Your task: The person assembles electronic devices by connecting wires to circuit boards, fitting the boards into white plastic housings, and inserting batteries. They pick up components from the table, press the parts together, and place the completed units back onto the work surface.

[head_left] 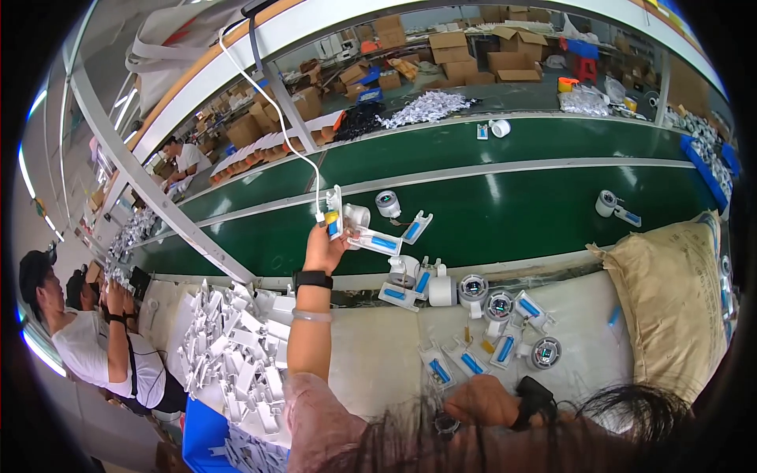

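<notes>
My left hand [322,251], raised over the green belt, is closed around a white plastic housing [334,225] with a blue battery cell and yellow piece. A white cable [304,154] hangs from above to the housing; whether it is plugged in I cannot tell. Beside the fingers are a white cylinder [357,215] and another white battery holder [376,241]. My right hand [482,400] is low over the padded table, fingers curled and partly hidden by hair. A round part [447,424] shows by its fingertips. Round lens units [545,352] and battery holders [471,363] lie beyond it.
White plastic pieces [240,347] are heaped at left above a blue bin [206,437]. A tan sack [670,299] stands at right. The green belt [505,213] carries a few assemblies. A metal post [158,189] slants at left, near people [102,339] working.
</notes>
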`<state>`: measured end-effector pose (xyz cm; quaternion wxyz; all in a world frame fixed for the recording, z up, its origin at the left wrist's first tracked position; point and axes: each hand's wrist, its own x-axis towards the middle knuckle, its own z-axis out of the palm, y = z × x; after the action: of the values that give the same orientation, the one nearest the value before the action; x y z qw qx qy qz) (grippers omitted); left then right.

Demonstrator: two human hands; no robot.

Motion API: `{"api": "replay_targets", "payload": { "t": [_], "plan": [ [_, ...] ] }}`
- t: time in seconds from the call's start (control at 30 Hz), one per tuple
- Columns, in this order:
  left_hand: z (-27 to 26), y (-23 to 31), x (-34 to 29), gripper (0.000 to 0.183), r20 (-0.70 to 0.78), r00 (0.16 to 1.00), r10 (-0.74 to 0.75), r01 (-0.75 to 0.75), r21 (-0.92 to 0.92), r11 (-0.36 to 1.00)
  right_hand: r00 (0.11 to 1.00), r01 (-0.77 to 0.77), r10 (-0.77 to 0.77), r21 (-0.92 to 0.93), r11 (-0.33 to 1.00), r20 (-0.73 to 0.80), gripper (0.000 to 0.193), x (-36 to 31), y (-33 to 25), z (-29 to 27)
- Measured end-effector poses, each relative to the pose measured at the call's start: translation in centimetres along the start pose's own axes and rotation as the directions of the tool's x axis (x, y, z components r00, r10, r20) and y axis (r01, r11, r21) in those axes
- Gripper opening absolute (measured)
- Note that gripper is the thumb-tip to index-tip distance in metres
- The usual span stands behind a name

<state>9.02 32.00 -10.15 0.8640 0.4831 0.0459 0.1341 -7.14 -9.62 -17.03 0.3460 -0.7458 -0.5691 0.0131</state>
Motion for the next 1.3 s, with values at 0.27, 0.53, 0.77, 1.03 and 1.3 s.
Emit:
{"api": "replay_targets", "payload": {
  "t": [0.27, 0.53, 0.77, 1.03, 1.3],
  "plan": [
    [7.6, 4.7, -15.1, 0.031, 0.240, 0.927, -0.289, 0.037, 0.706, 0.707, 0.981, 0.077, -0.080, -0.022, 0.997, -0.179, 0.020, 0.5, -0.5, -0.5],
    [7.3, 4.6, -16.0, 0.030, 0.329, 0.802, -0.499, -0.159, 0.923, 0.351, 0.973, 0.095, -0.104, -0.054, 0.994, -0.208, 0.016, 0.2, -0.4, 0.2],
    [3.9, 0.5, -7.3, 0.039, 0.130, 0.862, -0.489, 0.135, 0.872, 0.470, 0.978, 0.089, -0.097, -0.053, 0.995, -0.182, 0.015, 0.1, -0.4, -0.2],
    [1.0, -8.7, 4.1, 0.037, -0.340, 0.904, -0.258, 0.378, 0.356, 0.855, 0.948, 0.138, -0.116, 0.054, 0.989, -0.296, 0.025, 0.3, 0.3, 0.4],
    [-8.0, -9.2, 11.1, 0.035, -0.382, 0.869, 0.316, 0.349, 0.924, 0.156, 0.982, 0.162, -0.155, 0.060, 0.985, -0.109, 0.025, 1.3, -1.4, 0.3]
  ]
}}
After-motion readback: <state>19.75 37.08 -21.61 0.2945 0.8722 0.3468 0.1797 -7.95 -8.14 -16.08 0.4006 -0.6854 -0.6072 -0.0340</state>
